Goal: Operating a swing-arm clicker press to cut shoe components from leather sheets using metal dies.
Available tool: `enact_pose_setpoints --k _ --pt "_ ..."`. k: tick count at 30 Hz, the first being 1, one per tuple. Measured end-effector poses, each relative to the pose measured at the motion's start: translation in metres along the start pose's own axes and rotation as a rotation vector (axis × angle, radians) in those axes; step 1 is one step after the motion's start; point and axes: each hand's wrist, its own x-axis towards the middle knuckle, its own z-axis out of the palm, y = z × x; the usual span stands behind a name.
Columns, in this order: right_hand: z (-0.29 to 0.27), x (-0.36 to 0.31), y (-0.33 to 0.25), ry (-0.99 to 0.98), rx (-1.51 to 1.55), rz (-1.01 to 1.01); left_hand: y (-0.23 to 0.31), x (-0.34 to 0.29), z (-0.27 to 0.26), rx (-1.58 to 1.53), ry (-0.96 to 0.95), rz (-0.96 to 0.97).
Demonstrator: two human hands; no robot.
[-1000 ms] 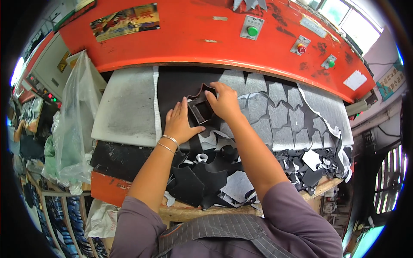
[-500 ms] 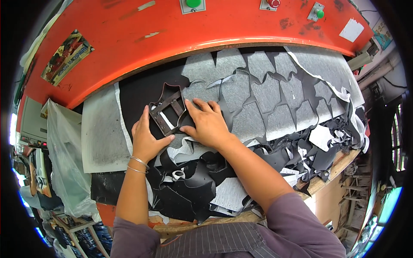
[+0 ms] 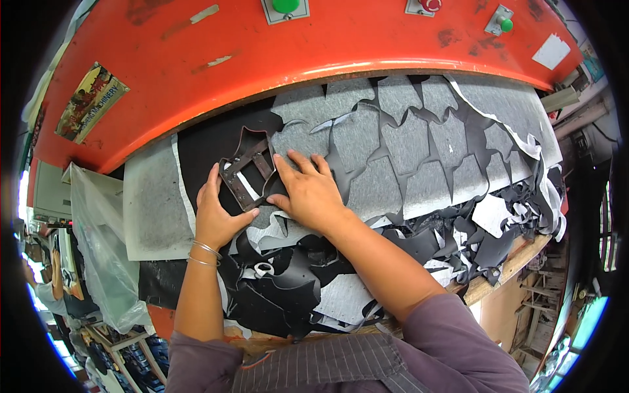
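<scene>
A dark metal cutting die (image 3: 247,157), an angular frame with crossbars, lies on a black sheet of material (image 3: 200,147). My left hand (image 3: 217,221) holds its left side, fingers along the outer edge and thumb by the near corner. From the other side, my right hand (image 3: 314,198) grips the die's right edge with fingertips and thumb. Pale light shows through part of the frame. Right of the die, the sheet carries rows of grey fuzzy-backed cut shapes (image 3: 405,141) with dark gaps between them.
A red machine beam (image 3: 262,49) with green and red buttons spans the far side. Black and white offcuts (image 3: 282,295) pile along the near edge, above a wooden ledge (image 3: 508,268). Clear plastic sheeting (image 3: 101,249) hangs at left. A pale board (image 3: 154,203) shows beside the sheet.
The view has shifted slightly. Both hands stay on the die, which keeps nearly the same place on the sheet.
</scene>
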Motion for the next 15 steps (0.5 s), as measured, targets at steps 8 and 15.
enact_pose_setpoints --k 8,15 --pt "-0.048 -0.014 -0.010 0.014 0.338 0.149 -0.001 -0.021 -0.011 -0.043 -0.078 -0.042" --pt "-0.255 -0.024 0.128 1.257 0.337 0.377 0.156 -0.014 -0.033 -0.365 0.056 0.179"
